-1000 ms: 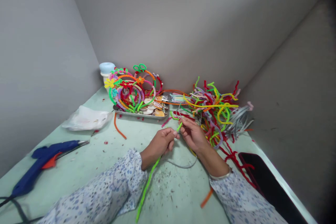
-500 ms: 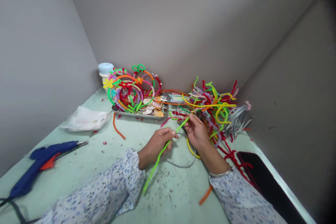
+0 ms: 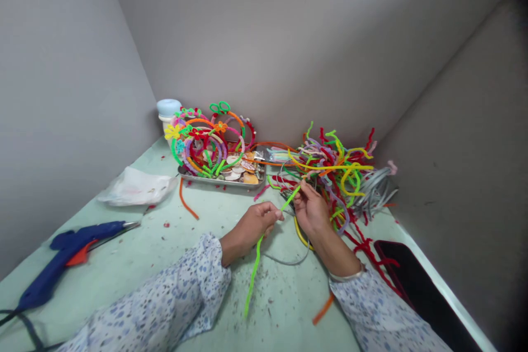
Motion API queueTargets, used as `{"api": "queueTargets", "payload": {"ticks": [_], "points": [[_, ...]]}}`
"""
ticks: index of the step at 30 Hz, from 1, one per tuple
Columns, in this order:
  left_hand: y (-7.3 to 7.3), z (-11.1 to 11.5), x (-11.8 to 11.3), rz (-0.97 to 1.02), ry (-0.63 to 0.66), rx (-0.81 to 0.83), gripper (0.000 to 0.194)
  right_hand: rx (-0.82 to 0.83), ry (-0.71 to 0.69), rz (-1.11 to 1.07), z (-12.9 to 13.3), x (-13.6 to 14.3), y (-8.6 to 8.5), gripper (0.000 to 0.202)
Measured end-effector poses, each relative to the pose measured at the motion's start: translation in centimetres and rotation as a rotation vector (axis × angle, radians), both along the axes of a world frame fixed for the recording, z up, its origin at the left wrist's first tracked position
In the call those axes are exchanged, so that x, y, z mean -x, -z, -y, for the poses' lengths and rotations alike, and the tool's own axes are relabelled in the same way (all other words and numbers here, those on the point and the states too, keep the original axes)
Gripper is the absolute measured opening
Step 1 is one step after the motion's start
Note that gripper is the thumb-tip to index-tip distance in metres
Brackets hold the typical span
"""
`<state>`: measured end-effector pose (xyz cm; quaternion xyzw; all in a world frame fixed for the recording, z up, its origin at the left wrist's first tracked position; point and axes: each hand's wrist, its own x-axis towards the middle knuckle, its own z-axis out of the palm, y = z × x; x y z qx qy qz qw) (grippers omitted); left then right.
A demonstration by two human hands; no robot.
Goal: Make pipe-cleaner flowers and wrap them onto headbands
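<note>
Green fuzzy stem (image 3: 291,198) pinched in fingers of left hand (image 3: 249,230) and right hand (image 3: 311,212), above table (image 3: 218,208), not yet shaped in visible part; already formed, at metal tray (image 3: 225,181): flowered hoops (image 3: 220,127)

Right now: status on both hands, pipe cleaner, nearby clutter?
Left hand, right hand both pinching lime-green pipe cleaner. Lower length trails past left hand. Close by: curved grey strand, tangled pipe-cleaner heap.

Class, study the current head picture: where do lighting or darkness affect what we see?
Head view: soft dark band slanting across the back wall at upper right; top-right corner black; right wall dimmer than left wall; green pipe cleaner bright and easy to follow.
</note>
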<state>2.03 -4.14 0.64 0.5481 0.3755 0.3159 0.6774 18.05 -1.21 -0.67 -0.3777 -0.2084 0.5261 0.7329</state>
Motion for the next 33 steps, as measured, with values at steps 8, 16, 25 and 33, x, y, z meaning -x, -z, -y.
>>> {"api": "queueTargets", "payload": {"ticks": [8, 16, 25, 33], "points": [[0.5, 0.0, 0.0, 0.014, -0.08, 0.015, 0.025, -0.056, -0.16, 0.167, 0.5, 0.4, 0.0, 0.023], [0.1, 0.2, -0.2, -0.003, -0.053, -0.018, 0.025, -0.031, -0.071, 0.098, 0.4, 0.4, -0.2, 0.018], [0.0, 0.4, -0.1, 0.043, -0.024, 0.01, 0.032, -0.052, -0.039, 0.021, 0.0, 0.0, -0.3, 0.02], [0.1, 0.3, 0.3, 0.012, 0.042, 0.022, 0.031, -0.039, 0.07, 0.003, -0.7, -0.9, 0.1, 0.026]]}}
